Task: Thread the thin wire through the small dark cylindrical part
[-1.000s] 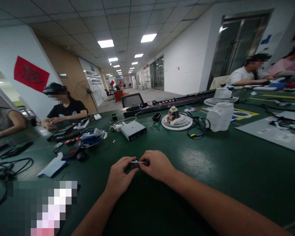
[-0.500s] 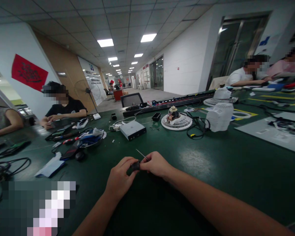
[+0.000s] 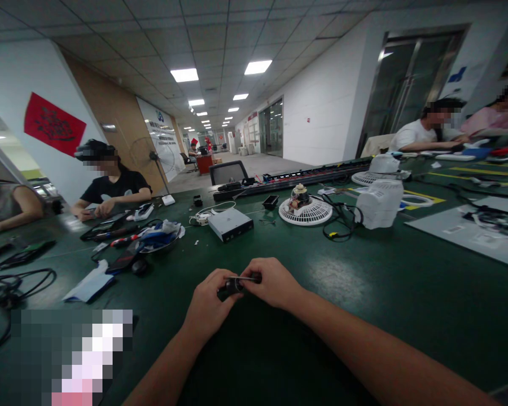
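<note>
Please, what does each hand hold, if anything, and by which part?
The left hand holds a small dark piece by its outer sides. The right hand holds a thin rod; exactly where along it cannot be told.

Blk part (image 3: 229,288) partly hid by L hand (image 3: 208,300); grey panel (image 3: 438,221) cut R edge.

Small dark part (image 3: 229,288) pinched in left hand (image 3: 207,301), thin rod (image 3: 248,278) near-level in right hand (image 3: 273,283), crossing part's top edge, contact unclear
</note>
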`<state>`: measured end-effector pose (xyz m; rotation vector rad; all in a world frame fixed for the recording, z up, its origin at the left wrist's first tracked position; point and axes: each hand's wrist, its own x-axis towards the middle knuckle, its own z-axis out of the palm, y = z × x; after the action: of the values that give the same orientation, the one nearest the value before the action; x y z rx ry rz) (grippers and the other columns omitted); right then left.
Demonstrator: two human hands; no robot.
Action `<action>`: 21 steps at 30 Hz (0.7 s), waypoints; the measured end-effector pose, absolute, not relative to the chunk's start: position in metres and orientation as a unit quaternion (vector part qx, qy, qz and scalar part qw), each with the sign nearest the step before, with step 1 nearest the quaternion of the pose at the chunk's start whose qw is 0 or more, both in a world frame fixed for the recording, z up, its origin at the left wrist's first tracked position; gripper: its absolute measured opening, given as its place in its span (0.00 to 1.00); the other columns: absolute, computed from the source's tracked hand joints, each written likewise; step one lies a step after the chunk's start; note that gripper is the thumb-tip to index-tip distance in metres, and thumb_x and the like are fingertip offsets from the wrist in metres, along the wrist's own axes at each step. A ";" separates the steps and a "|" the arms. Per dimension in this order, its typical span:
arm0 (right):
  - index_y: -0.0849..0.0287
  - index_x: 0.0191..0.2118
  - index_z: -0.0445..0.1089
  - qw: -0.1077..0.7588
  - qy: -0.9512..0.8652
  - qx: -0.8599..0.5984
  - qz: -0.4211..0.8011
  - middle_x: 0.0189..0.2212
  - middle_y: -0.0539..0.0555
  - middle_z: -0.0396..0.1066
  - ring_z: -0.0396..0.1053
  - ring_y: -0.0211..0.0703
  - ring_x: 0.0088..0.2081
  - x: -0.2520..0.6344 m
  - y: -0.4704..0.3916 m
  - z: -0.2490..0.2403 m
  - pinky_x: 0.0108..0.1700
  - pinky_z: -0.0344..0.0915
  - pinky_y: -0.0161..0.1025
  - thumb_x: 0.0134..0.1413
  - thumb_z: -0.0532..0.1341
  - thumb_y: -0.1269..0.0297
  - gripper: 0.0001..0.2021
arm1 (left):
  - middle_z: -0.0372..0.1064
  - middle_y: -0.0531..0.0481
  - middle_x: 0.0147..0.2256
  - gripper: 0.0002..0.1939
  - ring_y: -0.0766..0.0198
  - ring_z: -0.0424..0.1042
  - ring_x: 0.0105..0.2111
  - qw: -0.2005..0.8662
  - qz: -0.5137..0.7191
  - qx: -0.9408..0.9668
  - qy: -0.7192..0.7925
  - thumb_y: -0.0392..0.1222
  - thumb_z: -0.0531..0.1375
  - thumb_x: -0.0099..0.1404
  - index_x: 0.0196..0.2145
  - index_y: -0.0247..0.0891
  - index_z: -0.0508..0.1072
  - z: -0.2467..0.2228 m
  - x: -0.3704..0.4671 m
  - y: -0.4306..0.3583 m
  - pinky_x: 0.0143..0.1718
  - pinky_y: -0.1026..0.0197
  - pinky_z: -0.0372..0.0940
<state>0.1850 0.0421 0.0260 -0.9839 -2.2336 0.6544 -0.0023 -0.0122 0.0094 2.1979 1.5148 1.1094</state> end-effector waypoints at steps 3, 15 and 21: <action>0.60 0.30 0.75 0.322 -0.776 -0.403 0.362 0.25 0.49 0.72 0.66 0.35 0.26 0.180 0.043 0.020 0.28 0.58 0.32 0.47 0.65 0.65 0.05 | 0.72 0.49 0.41 0.13 0.60 0.73 0.41 0.131 0.394 0.761 0.499 0.34 0.65 0.57 0.41 0.41 0.72 0.010 -0.002 -0.012 0.44 0.56 0.70; 0.61 0.28 0.67 0.288 -0.683 -0.379 0.554 0.20 0.44 0.66 0.60 0.31 0.21 0.175 0.054 0.003 0.24 0.55 0.30 0.40 0.70 0.64 0.12 | 0.74 0.49 0.38 0.10 0.60 0.74 0.40 0.111 0.398 0.777 0.476 0.33 0.66 0.56 0.37 0.40 0.74 0.011 -0.003 -0.012 0.42 0.57 0.70; 0.62 0.34 0.70 0.299 -0.739 -0.348 0.494 0.26 0.47 0.67 0.63 0.34 0.27 0.183 0.060 0.008 0.29 0.58 0.32 0.49 0.66 0.63 0.09 | 0.73 0.50 0.39 0.10 0.61 0.74 0.39 0.112 0.399 0.755 0.508 0.33 0.64 0.57 0.37 0.40 0.73 0.011 -0.006 -0.009 0.43 0.57 0.70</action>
<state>0.1835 0.0604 0.0084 -0.9246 -1.9618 1.3107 -0.0059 -0.0092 0.0113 2.2168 1.4918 1.1701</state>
